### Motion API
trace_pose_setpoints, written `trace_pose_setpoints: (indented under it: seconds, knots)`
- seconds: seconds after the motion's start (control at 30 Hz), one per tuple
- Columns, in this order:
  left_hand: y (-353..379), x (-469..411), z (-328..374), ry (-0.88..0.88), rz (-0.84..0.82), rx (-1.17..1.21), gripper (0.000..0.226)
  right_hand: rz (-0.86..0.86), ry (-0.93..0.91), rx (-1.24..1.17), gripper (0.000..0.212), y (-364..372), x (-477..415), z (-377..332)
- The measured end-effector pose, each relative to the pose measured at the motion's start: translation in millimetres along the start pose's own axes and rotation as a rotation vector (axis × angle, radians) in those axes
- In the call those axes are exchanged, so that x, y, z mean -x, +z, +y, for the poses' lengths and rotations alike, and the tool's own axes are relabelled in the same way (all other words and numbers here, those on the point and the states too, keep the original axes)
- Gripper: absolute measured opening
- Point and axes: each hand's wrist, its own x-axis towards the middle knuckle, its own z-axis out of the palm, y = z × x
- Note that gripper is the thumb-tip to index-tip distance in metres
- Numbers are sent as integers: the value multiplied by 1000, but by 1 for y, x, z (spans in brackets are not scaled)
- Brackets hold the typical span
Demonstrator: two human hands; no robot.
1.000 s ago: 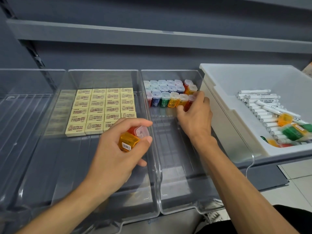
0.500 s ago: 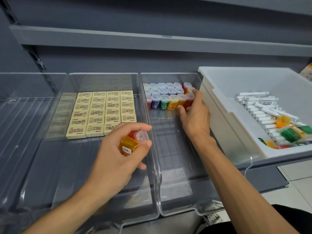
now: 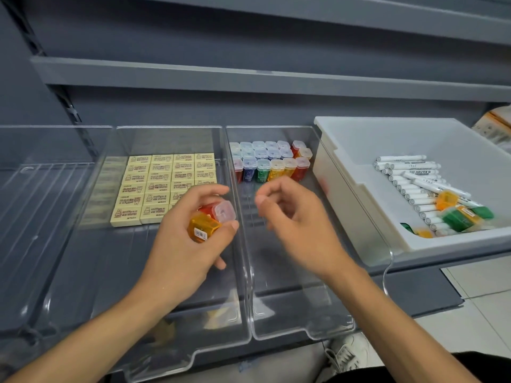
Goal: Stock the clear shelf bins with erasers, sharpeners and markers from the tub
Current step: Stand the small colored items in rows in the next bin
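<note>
- On the lower shelf (image 3: 420,288), middle clear bin (image 3: 276,286): sharpeners (image 3: 272,161) stood in tight rows at the far end, caps up; open floor from the front row to the near lip.
- Above the dividing walls (image 3: 246,286) of the two middle bins: left hand (image 3: 182,250), grip closed round an orange sharpener (image 3: 203,228), barcode label up, and a red sharpener (image 3: 221,212), clear cap pointing far-right.
- Just right of it, over the middle bin: right hand (image 3: 301,225), grip loose, fingers half curled, nothing held; outline blurred.
- Step judged in hand: passing one sharpener from the left grip to the right for placing.
- Advised: take the red sharpener by its body, not the cap; turn upright, cap up; set down touching the front row to begin a new row on the near side; lower straight down, no sliding. Risk: a nudge to the standing row, likely to tip several at once.
- Left of the middle bin, eraser bin (image 3: 110,272): erasers (image 3: 163,178) laid flat in a block toward the far end, near-right corner hidden behind the left hand.
- Far left: third clear bin (image 3: 41,203), ribbed floor.
- Right, just beside the middle bin: white tub (image 3: 414,139), with markers (image 3: 406,175) stacked and loose sharpeners (image 3: 459,217) at its near corner.
- Edges: clear walls tall and hard to read against the grey; tub side close on the right; upper shelf (image 3: 249,78) well above the hands.
- Room: ample over the near part of the middle bin; best entered from above.
</note>
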Motion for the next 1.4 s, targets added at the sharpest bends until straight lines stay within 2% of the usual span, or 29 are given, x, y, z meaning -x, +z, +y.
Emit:
trace_pose_setpoints:
  seconds: [0.1, 0.2, 0.3, 0.43, 0.53, 0.6, 0.77, 0.9, 1.03, 1.1, 1.2, 1.27, 1.4]
  knots:
    - [0, 3, 1, 5, 3, 52, 30, -148, -43, -157, 5, 13, 8, -15]
    - [-1, 4, 3, 27, 8, 58, 24, -221, -64, -115, 18, 17, 7, -20]
    - [-3, 3, 3, 80, -19, 38, 20, -234, -52, -106, 21, 17, 3, -22]
    - [-3, 2, 1, 104, -7, 23, 34, -182, -12, -141, 13, 19, -3, -23]
    - [-1, 2, 1, 93, 13, 12, 55, -96, 146, -352, 14, 22, -5, -24]
    - [0, 2, 0, 48, 42, 14, 60, -56, 256, -514, 20, 23, -5, -23]
    - [-5, 0, -2, -52, 26, 140, 16, -37, 287, -730, 34, 24, -7, -24]
    - [-6, -2, 3, -106, 45, 149, 17, -24, 226, -726, 37, 23, -10, -21]
    - [-6, -4, 5, -161, 69, 131, 16, 61, 244, -809, 17, 26, -16, -20]
    - [-6, -4, 4, -155, 65, 129, 15, 79, 278, -869, 14, 25, -19, -19]
    - [-6, -5, 2, -142, 55, 139, 16, 118, 361, -934, 21, 22, -26, -17]
    - [-6, -5, 1, -154, 53, 136, 18, 221, 468, -1007, 22, 21, -30, -15]
    - [-6, -6, 2, -176, 38, 139, 19, 396, 640, -1003, 8, 21, -36, -7]
